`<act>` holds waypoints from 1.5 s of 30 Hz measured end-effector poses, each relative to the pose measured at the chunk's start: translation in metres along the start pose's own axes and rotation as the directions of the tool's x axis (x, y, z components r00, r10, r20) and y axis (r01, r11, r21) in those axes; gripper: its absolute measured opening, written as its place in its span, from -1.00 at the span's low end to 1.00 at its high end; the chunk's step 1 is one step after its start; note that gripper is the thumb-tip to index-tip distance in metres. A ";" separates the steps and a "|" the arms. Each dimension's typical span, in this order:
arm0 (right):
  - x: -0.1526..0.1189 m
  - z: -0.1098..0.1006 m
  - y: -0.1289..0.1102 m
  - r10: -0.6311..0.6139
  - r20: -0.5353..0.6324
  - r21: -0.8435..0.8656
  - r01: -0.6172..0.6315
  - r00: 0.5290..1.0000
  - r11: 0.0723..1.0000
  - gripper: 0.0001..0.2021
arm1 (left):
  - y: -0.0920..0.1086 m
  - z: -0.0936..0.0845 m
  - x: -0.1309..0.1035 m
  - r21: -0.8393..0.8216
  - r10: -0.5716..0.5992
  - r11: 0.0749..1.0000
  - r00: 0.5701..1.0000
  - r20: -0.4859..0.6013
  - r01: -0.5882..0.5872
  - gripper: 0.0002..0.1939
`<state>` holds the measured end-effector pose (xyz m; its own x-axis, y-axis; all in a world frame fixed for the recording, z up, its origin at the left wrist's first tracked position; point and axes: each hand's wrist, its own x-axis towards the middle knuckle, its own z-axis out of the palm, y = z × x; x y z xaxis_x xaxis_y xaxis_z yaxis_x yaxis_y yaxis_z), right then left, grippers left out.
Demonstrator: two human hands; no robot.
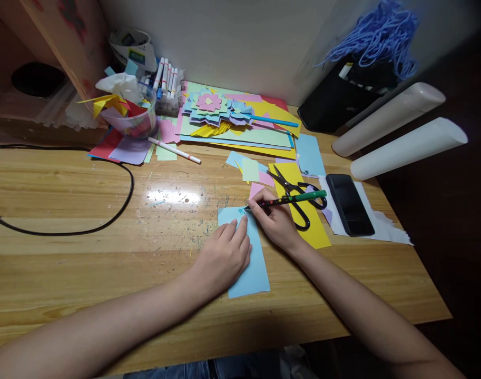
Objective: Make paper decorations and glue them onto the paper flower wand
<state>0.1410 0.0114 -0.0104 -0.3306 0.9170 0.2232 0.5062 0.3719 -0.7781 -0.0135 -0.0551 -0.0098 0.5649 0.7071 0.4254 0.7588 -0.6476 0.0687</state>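
Note:
A light blue sheet of paper (248, 279) lies on the wooden table in front of me. My left hand (224, 255) rests flat on it, fingers stretched toward the top edge. A black pen with a colourful pattern and a green end (309, 196) is gripped in my right hand (275, 222). Its tip touches the paper near the top, beside a small teal mark (242, 211). Black-handled scissors (288, 186) lie spread just beyond my right hand, on a yellow paper strip (320, 236). Small pastel scraps, among them a pale green square (250, 170), lie above the blue sheet.
Layered paper flowers (208, 105) sit on stacked coloured paper at the back. A scrap-filled plastic cup (133, 123), several markers (167, 79) and a loose marker (175, 150) are left of them. At right are a phone (350, 204) and white rolls (410, 148). A black cable (131, 184) curves at left.

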 end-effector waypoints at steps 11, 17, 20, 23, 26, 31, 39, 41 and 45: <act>0.000 0.000 -0.001 -0.001 0.039 0.015 0.000 0.999 1.000 -0.83 | -0.001 0.000 0.000 0.024 0.004 1.000 1.000 -0.007 -0.003 -0.78; 0.000 -0.001 -0.002 -0.003 0.038 0.007 0.002 0.999 1.000 -0.83 | 0.000 -0.001 0.001 0.012 0.008 1.000 1.000 0.010 -0.008 -0.76; -0.001 0.000 -0.002 -0.004 0.034 0.008 0.004 0.999 1.000 -0.82 | 0.000 -0.001 0.001 0.009 0.005 1.000 1.000 0.003 -0.005 -0.77; -0.001 0.000 -0.002 0.006 0.040 0.002 -0.006 0.999 1.000 -0.82 | 0.000 -0.001 0.001 0.003 0.007 1.000 1.000 0.006 -0.007 -0.77; -0.001 0.000 -0.002 0.002 0.017 -0.002 -0.002 1.000 1.000 -0.81 | 0.000 0.000 0.000 0.008 0.008 1.000 1.000 0.005 -0.008 -0.78; -0.001 0.000 -0.001 0.008 0.038 0.006 -0.009 0.999 1.000 -0.83 | -0.001 -0.001 0.000 0.031 0.012 0.999 1.000 -0.011 -0.011 -0.78; -0.001 0.000 0.000 0.020 0.042 0.018 -0.021 0.999 1.000 -0.83 | -0.001 0.000 0.000 0.023 0.010 1.000 1.000 0.000 -0.010 -0.78; -0.001 0.000 0.000 0.013 0.014 0.016 -0.014 1.000 1.000 -0.82 | -0.001 0.000 0.000 0.018 0.007 1.000 1.000 -0.004 -0.007 -0.79; -0.001 0.000 -0.001 0.013 0.026 0.032 -0.014 1.000 0.999 -0.81 | -0.001 0.001 0.000 0.018 0.008 1.000 1.000 -0.007 -0.008 -0.77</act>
<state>0.1407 0.0104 -0.0097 -0.3449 0.9176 0.1975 0.4847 0.3543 -0.7997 -0.0142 -0.0544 -0.0107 0.5684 0.7000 0.4323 0.7602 -0.6478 0.0495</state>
